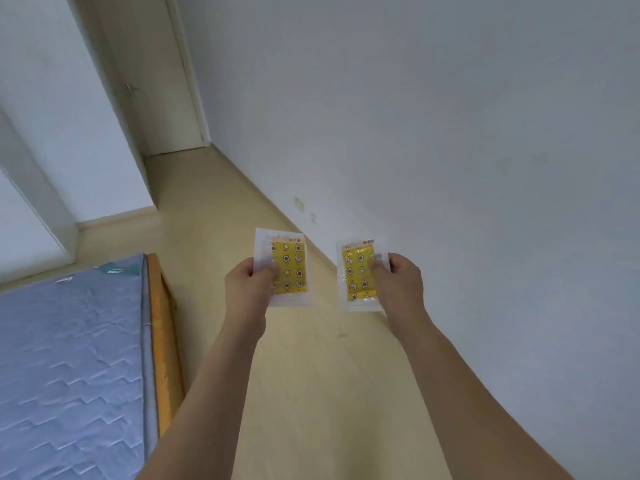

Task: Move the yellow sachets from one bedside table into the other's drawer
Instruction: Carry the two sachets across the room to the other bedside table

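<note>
Right now I have both hands out in front of me, each carrying its own load. My left hand [247,282] pinches a flat yellow sachet with a star-and-moon print in a clear plastic wrapper [288,268], thumb on the face and the other fingers curled behind its left edge. My right hand [401,282] grips a second yellow printed sachet of the same kind [356,271] by its right edge, in the same pinch. Both packets stand roughly upright in the air, apart from each other, above the pale wooden floor [214,209].

To my left lies the corner of a bed with a quilted blue-grey mattress [69,358] on an orange wooden frame [162,334]. Ahead, the floor runs along a plain white wall [450,116] toward a closed cream door [152,81] at the far end.

As for progress, I judge this as the middle of the job: the sachets are already off the first desk and in my fingers, so the pick-up looks done for these two. Neither bedside desk nor any drawer shows in view, so I cannot tell how near the goal is, or whether more sachets wait behind. What is left, as I read it, is to reach the other bedside desk, get its drawer open and lay both packets inside.
</note>
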A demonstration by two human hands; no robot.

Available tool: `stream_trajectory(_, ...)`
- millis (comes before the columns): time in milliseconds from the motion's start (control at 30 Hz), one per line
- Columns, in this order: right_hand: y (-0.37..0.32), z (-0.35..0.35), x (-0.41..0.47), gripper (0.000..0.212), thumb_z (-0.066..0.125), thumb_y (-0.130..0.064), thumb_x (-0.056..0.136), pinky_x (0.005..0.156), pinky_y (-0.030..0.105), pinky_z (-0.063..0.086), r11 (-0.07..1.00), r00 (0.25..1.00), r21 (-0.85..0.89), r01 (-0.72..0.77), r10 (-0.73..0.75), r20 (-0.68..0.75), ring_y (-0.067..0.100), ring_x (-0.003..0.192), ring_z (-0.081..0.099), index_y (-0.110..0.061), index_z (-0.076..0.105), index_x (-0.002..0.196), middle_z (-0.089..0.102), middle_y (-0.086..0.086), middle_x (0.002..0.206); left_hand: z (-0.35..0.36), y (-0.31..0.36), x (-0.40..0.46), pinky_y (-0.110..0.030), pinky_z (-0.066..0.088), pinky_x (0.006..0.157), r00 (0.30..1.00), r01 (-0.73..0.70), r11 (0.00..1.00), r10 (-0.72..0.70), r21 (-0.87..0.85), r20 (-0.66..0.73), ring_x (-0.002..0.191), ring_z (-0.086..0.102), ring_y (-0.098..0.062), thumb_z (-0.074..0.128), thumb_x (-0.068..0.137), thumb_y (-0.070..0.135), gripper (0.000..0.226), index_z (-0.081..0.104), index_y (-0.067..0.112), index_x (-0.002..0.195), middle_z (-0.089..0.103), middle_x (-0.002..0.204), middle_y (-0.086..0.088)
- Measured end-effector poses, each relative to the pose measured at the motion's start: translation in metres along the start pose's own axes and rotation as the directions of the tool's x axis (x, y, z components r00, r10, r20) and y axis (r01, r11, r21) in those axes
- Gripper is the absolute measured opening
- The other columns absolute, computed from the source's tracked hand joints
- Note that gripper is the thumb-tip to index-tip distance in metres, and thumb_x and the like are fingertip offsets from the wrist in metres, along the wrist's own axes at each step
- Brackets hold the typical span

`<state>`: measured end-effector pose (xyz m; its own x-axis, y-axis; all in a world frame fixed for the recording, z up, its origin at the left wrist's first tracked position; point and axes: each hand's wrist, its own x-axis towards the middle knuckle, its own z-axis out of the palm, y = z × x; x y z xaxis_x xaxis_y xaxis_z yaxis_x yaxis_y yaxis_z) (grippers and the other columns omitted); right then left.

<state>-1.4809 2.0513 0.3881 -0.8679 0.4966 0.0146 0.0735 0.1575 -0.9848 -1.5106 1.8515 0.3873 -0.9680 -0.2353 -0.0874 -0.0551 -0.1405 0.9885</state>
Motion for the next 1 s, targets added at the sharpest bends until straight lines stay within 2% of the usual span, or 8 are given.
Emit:
stream_trajectory(100, -0.016, 0.032, 0.072, 0.022, 0.053, -0.020, 0.093, 0.075, 0.049, 0.057, 1.000, 0.999, 0.013, 0.023, -0.023, 0.041, 0.034, 0.085, 0.068, -0.001, 0.063, 0.090, 0.068, 0.016, 0.091, 0.024, 0.012, 0.068, -0.036, 0.056, 0.074, 0.998, -0.009, 0.999, 0.007, -0.047, -0.055, 0.078, 0.069, -0.025, 0.060, 0.087, -0.001, 0.018, 0.070, 0.014, 0.086, 0.073, 0.087, -0.007)
stream_trajectory(167, -0.020, 0.051, 0.117, 0.021, 0.053, -0.020, 0.092, 0.076, 0.050, 0.057, 1.000, 0.999, 0.020, 0.018, -0.019, 0.051, 0.034, 0.085, 0.068, -0.002, 0.063, 0.090, 0.069, 0.015, 0.091, 0.039, 0.016, 0.107, -0.034, 0.056, 0.072, 0.997, 0.002, 0.999, -0.006, -0.050, -0.072, 0.079, 0.069, -0.026, 0.059, 0.088, -0.002, 0.018, 0.070, 0.013, 0.087, 0.074, 0.089, -0.008)
stream_trajectory(333, -0.010, 0.116, 0.230, 0.016, 0.054, -0.019, 0.093, 0.078, 0.048, 0.059, 0.998, 0.993, 0.057, -0.033, 0.026, 0.115, 0.026, 0.081, 0.071, -0.013, 0.068, 0.087, 0.072, 0.003, 0.084, 0.071, 0.012, 0.221, -0.044, 0.057, 0.084, 0.994, 0.033, 0.997, -0.040, -0.066, -0.100, 0.089, 0.070, -0.032, 0.059, 0.088, -0.002, 0.018, 0.071, 0.011, 0.089, 0.075, 0.095, -0.014)
stream_trajectory(500, -0.008, 0.195, 0.360, 0.016, 0.054, -0.018, 0.092, 0.079, 0.051, 0.058, 0.995, 0.978, 0.095, -0.035, 0.014, 0.208, 0.029, 0.083, 0.071, -0.013, 0.068, 0.086, 0.073, 0.005, 0.086, 0.099, 0.013, 0.352, -0.034, 0.056, 0.070, 0.986, 0.030, 0.994, -0.048, -0.109, -0.162, 0.077, 0.072, -0.023, 0.061, 0.089, -0.001, 0.016, 0.069, 0.013, 0.089, 0.076, 0.085, -0.005)
stream_trajectory(567, -0.024, 0.231, 0.413, 0.016, 0.054, -0.018, 0.092, 0.079, 0.052, 0.058, 0.993, 0.969, 0.111, -0.037, 0.009, 0.247, 0.030, 0.083, 0.071, -0.014, 0.068, 0.086, 0.072, 0.006, 0.086, 0.102, 0.025, 0.409, -0.035, 0.056, 0.070, 0.975, 0.030, 0.994, -0.051, -0.102, -0.218, 0.077, 0.073, -0.023, 0.062, 0.088, 0.000, 0.015, 0.070, 0.013, 0.091, 0.076, 0.091, -0.007)
stream_trajectory(767, -0.078, 0.376, 0.523, 0.020, 0.054, -0.015, 0.094, 0.072, 0.039, 0.058, 0.990, 0.899, 0.142, 0.000, -0.062, 0.433, 0.016, 0.071, 0.067, -0.018, 0.067, 0.079, 0.070, -0.004, 0.076, 0.071, 0.069, 0.541, -0.048, 0.057, 0.087, 0.899, -0.039, 0.990, -0.024, -0.135, -0.437, 0.095, 0.071, -0.033, 0.060, 0.090, 0.000, 0.020, 0.068, 0.004, 0.108, 0.074, 0.103, -0.014)
stream_trajectory(900, -0.088, 0.480, 0.569, 0.016, 0.055, -0.019, 0.092, 0.076, 0.045, 0.057, 0.994, 0.820, 0.107, 0.017, -0.075, 0.567, 0.028, 0.078, 0.069, -0.014, 0.067, 0.082, 0.071, 0.003, 0.081, 0.030, 0.067, 0.609, -0.052, 0.054, 0.093, 0.825, -0.041, 0.981, -0.074, -0.190, -0.560, 0.100, 0.069, -0.035, 0.058, 0.090, -0.003, 0.018, 0.068, 0.007, 0.101, 0.073, 0.105, -0.016)
stream_trajectory(1000, -0.096, 0.575, 0.608, 0.015, 0.056, -0.018, 0.091, 0.075, 0.049, 0.057, 0.993, 0.762, 0.108, 0.036, -0.097, 0.640, 0.024, 0.074, 0.065, -0.008, 0.065, 0.084, 0.070, 0.011, 0.087, -0.007, 0.061, 0.681, -0.051, 0.053, 0.093, 0.754, -0.061, 0.969, -0.111, -0.238, -0.648, 0.098, 0.070, -0.031, 0.059, 0.089, -0.004, 0.018, 0.068, 0.010, 0.096, 0.074, 0.102, -0.012)
